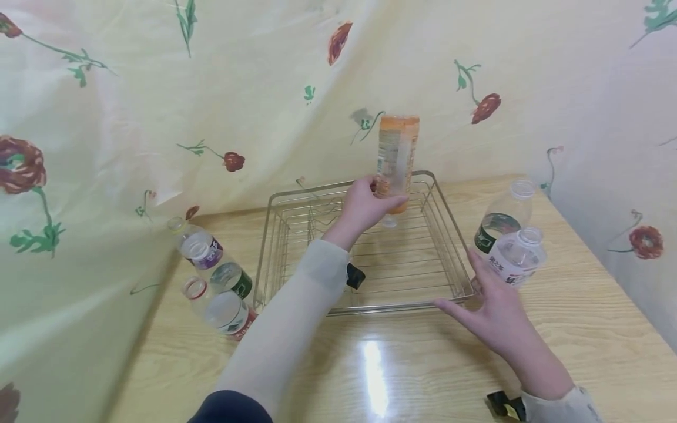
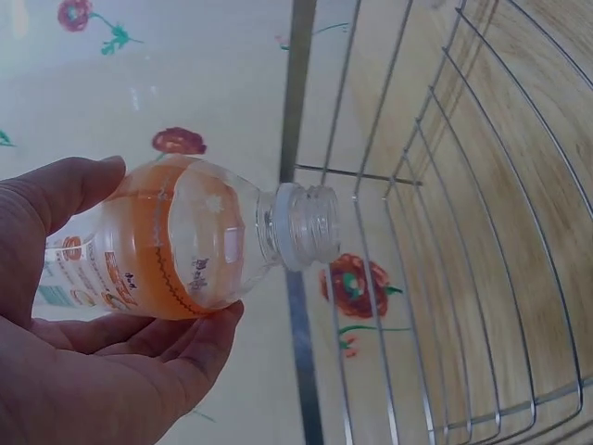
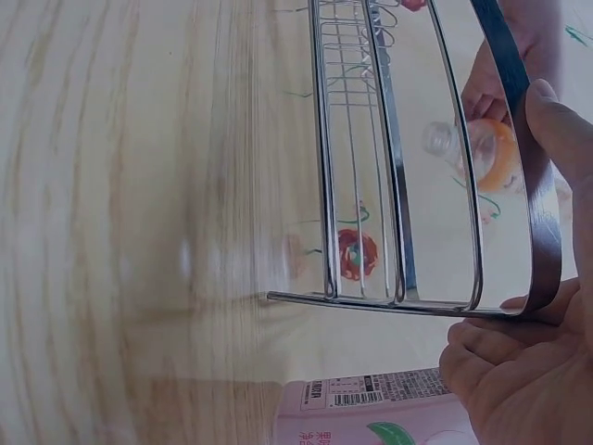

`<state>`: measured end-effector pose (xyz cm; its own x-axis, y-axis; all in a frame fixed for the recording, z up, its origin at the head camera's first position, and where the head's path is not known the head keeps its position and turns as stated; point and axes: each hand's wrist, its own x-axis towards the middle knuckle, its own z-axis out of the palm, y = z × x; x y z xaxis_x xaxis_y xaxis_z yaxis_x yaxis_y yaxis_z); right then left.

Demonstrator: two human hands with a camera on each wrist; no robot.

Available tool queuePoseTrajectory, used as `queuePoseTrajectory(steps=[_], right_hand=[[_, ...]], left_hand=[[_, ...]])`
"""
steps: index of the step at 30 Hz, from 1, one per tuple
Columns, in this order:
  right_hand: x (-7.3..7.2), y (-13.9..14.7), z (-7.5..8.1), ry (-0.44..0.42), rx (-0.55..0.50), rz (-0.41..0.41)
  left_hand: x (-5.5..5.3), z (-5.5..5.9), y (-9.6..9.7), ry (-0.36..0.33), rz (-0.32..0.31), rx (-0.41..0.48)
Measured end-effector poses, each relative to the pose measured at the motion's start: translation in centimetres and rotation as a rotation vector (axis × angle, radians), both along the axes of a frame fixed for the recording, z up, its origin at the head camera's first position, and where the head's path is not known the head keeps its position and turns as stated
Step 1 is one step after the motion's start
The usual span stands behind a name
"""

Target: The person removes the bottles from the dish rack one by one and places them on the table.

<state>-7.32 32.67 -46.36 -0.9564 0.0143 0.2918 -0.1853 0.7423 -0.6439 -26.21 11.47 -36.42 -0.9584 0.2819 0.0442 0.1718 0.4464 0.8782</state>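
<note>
My left hand (image 1: 364, 210) grips a clear plastic bottle with an orange label (image 1: 396, 155) and holds it upside down above the wire rack (image 1: 391, 306). In the left wrist view the bottle's open, capless neck (image 2: 310, 225) points toward the rack's wires, with the thumb and fingers on opposite sides of the body. At the rack's front right corner is my right hand (image 1: 499, 314). The right wrist view has its thumb and fingers on either side of the metal rim (image 3: 528, 139). A pink-labelled bottle (image 3: 371, 408) stands just beside those fingers.
Two capless bottles stand right of the rack, one with a green label (image 1: 494, 229), the other white-and-pink (image 1: 515, 258). Several more bottles (image 1: 227, 308) cluster at the left. A flower-patterned cloth (image 1: 264, 88) hangs behind the wooden table (image 1: 423, 364).
</note>
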Motion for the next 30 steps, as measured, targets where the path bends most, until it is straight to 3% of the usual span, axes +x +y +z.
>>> queuePoseTrajectory(steps=[11,22,30], right_hand=[[0.0,-0.3,0.2,0.037,-0.003,0.007],[0.3,-0.6,-0.2,0.046,-0.015,0.002],[0.3,-0.7,-0.5,0.055,-0.007,-0.001]], left_hand=[[2.5,2.0,-2.2,0.018,-0.035,-0.005],[4.8,2.3,-4.7,0.022,-0.100,0.116],[6.1,2.6,-7.0,0.062,-0.106,0.098]])
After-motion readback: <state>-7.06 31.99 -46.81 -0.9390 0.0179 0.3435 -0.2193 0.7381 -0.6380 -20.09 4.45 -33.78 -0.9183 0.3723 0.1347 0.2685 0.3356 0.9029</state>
